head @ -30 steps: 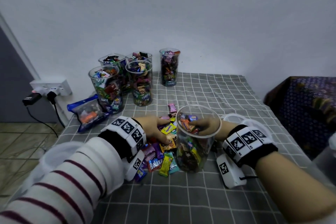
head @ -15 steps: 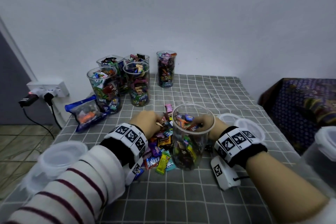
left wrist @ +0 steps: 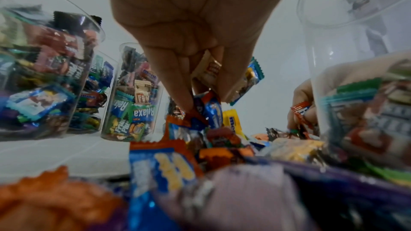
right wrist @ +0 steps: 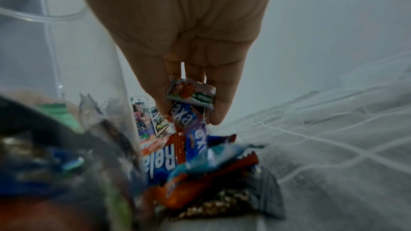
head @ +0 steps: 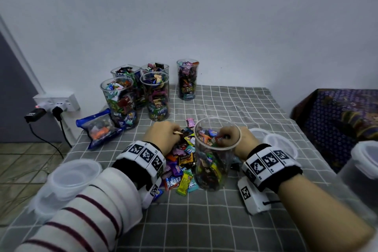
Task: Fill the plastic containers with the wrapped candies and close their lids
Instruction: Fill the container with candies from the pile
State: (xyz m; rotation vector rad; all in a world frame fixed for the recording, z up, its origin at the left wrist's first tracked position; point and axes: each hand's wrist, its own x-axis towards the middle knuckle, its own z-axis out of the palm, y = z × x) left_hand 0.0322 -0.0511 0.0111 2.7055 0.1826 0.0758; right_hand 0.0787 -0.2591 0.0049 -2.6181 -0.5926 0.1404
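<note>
A tall clear container, about half full of wrapped candies, stands open at the table's middle. A pile of loose candies lies to its left and behind it. My left hand is down on the pile and pinches several candies between thumb and fingers. My right hand reaches behind the container, seen through its wall. It pinches a few candies just above the pile, to the right of the container.
Several filled containers without lids stand at the back left, with a blue candy bag beside them. Clear lids lie to the right. Empty lidded tubs sit at front left and right. A wall socket is past the left edge.
My left hand has slid a little farther across the pile and closed on candies. The right hand stays behind the container, still holding candies. The container has not moved.
</note>
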